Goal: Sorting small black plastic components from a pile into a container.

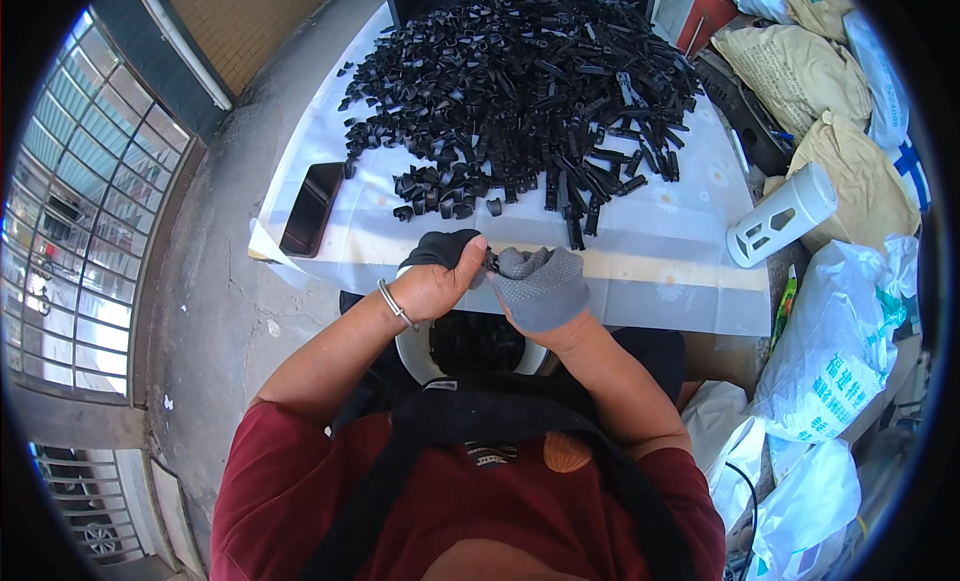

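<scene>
My two hands meet just past the table's near edge, above a white bucket [408, 353] with dark contents. A small black plastic part [491, 262] sits between them, mostly hidden by the fingers. My left hand [442, 271], in a black glove with the thumb bare, is closed on one side of it. My right hand [541, 284], in a grey dotted glove, closes on the other side. Beyond them a big heap of black plastic parts [520, 91] covers the far table, with short curved pieces on the left and longer strip-like ones on the right.
A dark phone [312, 209] lies at the left of the cloth-covered table [690, 216]. Near the right edge a white perforated cylinder [783, 213] leans at a slant. Sacks [800, 71] and white plastic bags [835, 341] crowd the right side. Barred metalwork [90, 201] stands at the left.
</scene>
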Available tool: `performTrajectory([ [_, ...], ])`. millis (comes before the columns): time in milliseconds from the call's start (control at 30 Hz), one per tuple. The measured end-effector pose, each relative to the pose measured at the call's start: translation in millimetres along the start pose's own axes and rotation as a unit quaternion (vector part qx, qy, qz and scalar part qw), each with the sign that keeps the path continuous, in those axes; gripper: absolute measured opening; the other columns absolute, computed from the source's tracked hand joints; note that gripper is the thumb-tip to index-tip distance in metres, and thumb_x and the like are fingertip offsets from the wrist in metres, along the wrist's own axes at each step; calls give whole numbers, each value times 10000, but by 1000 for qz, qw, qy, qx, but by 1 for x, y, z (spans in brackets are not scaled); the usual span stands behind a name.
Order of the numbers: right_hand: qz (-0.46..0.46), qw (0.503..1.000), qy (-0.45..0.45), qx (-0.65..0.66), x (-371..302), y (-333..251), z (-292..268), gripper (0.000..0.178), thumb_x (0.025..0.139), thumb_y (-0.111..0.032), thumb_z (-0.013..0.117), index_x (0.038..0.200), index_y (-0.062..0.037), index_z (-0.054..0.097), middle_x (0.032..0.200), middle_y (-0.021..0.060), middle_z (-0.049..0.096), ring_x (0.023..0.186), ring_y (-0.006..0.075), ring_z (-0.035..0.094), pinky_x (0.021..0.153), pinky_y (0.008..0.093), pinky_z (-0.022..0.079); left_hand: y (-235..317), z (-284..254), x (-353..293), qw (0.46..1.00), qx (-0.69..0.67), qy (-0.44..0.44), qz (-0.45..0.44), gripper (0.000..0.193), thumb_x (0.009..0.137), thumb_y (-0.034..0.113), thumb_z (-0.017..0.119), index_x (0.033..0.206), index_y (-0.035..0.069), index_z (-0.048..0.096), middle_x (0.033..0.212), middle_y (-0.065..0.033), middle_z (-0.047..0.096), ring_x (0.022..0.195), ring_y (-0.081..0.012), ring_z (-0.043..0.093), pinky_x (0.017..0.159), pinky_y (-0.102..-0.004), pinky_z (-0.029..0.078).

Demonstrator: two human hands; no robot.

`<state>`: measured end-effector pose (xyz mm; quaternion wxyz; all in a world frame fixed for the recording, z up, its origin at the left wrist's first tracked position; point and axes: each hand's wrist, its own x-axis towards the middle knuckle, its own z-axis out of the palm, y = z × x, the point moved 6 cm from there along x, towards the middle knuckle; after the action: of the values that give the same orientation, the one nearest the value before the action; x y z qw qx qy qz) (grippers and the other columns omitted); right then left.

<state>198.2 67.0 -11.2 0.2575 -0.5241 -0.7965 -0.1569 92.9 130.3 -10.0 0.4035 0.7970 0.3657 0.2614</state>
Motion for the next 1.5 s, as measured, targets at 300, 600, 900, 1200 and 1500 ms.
performTrajectory([
  [300, -33, 999, 41, 7, 3, -13, -22, 127, 743, -201, 543, 777, -79, 531, 540, 48, 472, 490, 225, 492, 462, 368, 353, 5, 3, -23, 996, 27, 62, 55, 303, 911, 208, 372, 765, 12, 551, 604, -132, 540, 552, -299, 528, 540, -373, 412],
  [600, 2, 998, 9, 61, 1, 0, -29, 173, 744, -248, 613, 756, -78, 582, 627, 86, 524, 583, 279, 502, 573, 383, 392, -13, -3, -15, 991, -114, 39, -66, 398, 924, 347, 372, 851, 12, 573, 595, -37, 512, 528, -108, 438, 507, -287, 387],
  [900, 18, 995, -89, 40, 3, -3, -22, 163, 736, -226, 613, 795, -75, 600, 725, 88, 571, 632, 270, 523, 600, 378, 396, 5, 1, -15, 998, -49, -31, -17, 361, 928, 282, 349, 824, 1, 551, 619, -132, 526, 568, -271, 508, 565, -334, 413],
  [1200, 60, 970, -93, 215, 3, -2, -10, 214, 785, -266, 573, 829, -59, 604, 847, 123, 588, 737, 309, 556, 661, 411, 426, -2, -1, -6, 999, 24, -12, 41, 397, 916, 344, 365, 826, 11, 563, 718, -190, 570, 669, -349, 562, 604, -377, 435],
  [1500, 214, 975, -28, -51, -7, 78, 1, 211, 821, -233, 516, 805, -48, 616, 783, 146, 594, 736, 335, 564, 666, 426, 450, -14, 11, 61, 920, 358, 100, 127, 207, 796, 182, 523, 963, 75, 581, 894, -150, 600, 781, -310, 589, 677, -389, 472],
])
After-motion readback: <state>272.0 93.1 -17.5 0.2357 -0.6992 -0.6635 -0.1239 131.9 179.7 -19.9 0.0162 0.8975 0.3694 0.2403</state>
